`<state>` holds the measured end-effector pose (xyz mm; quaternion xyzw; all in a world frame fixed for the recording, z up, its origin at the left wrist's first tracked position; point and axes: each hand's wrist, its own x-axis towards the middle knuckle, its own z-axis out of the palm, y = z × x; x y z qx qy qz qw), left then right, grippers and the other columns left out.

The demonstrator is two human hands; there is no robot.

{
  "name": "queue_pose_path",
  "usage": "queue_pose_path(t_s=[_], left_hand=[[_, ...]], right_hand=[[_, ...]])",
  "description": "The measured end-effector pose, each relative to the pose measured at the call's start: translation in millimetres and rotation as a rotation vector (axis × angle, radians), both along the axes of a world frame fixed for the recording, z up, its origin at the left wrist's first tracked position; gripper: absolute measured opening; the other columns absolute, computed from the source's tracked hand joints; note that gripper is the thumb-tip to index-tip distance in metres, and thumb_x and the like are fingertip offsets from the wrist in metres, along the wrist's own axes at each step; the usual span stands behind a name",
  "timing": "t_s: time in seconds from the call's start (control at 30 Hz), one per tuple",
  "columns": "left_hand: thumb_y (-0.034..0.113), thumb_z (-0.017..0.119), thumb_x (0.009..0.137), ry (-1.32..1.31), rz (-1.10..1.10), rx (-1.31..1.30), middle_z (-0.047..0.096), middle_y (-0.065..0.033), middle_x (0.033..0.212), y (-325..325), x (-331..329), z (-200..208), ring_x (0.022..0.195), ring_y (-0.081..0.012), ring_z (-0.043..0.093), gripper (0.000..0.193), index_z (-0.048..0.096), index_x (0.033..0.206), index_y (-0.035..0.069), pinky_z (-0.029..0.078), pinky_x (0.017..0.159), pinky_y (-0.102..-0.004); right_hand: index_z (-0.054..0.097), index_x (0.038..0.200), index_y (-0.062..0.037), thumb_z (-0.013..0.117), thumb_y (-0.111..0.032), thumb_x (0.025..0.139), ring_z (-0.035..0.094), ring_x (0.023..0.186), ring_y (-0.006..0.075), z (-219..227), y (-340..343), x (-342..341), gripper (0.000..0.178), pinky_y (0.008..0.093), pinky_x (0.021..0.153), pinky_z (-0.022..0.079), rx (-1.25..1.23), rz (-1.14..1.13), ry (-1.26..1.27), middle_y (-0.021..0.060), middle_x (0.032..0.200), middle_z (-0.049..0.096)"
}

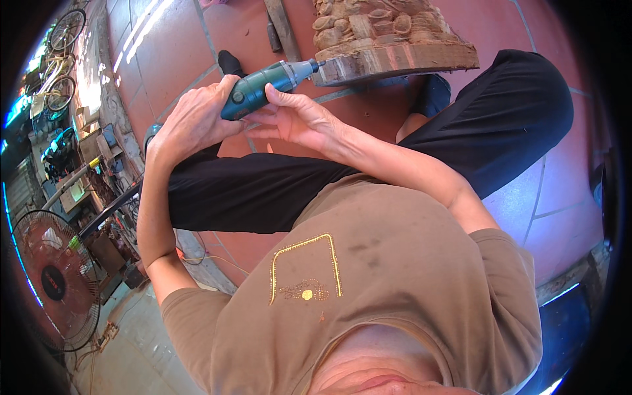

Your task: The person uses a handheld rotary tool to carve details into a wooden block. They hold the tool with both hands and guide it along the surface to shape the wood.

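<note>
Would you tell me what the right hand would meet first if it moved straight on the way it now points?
Most likely the teal rotary tool, which the right hand seems to touch with its thumb; the left hand lies just beyond, though depth is unclear.

The rotary tool (253, 93) is teal and grey, the carving (376, 26) tan, the trousers (257, 191) black.

White daylight glare streaked the terracotta-tiled floor (164, 46) ahead on my left, while fisheye distortion bent my view toward black rims.
</note>
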<state>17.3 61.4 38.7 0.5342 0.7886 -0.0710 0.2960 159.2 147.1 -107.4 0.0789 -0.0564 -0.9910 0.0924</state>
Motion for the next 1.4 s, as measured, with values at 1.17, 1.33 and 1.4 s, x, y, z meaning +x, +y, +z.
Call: queue_pose_path(t_s=[1.17,1.33,1.4], left_hand=[[0.018,0.077,0.070,-0.041,0.000,0.003,0.066,-0.0206,0.099,4.8,15.2,16.2,0.094,-0.0412,0.063,0.057,0.054,0.121,0.006,0.050,0.078,-0.0450],[0.019,0.080,0.071,0.090,-0.056,0.197,0.065,-0.0212,0.107,-2.4,9.6,22.0,0.099,-0.0413,0.064,0.064,0.052,0.127,0.006,0.051,0.082,-0.0446],[0.020,0.080,0.071,0.135,-0.043,0.187,0.065,-0.0208,0.106,5.3,17.2,34.3,0.099,-0.0409,0.064,0.064,0.052,0.128,0.007,0.051,0.081,-0.0444]], right_hand=[[0.055,0.126,-0.0114,0.073,-0.029,0.089,0.052,0.126,0.0255,7.5,-11.5,16.6,0.045,0.0533,0.107,0.042,-0.047,-0.011,0.033,0.0078,0.127,0.060],[0.053,0.126,-0.0126,0.073,-0.026,0.089,0.053,0.126,0.0276,25.1,-0.8,6.7,0.043,0.0520,0.107,0.042,0.077,-0.120,0.090,0.0075,0.126,0.061],[0.053,0.126,-0.0135,0.073,-0.026,0.089,0.052,0.127,0.0286,31.0,3.9,5.3,0.043,0.0520,0.106,0.043,0.101,-0.161,0.101,0.0081,0.128,0.060]])
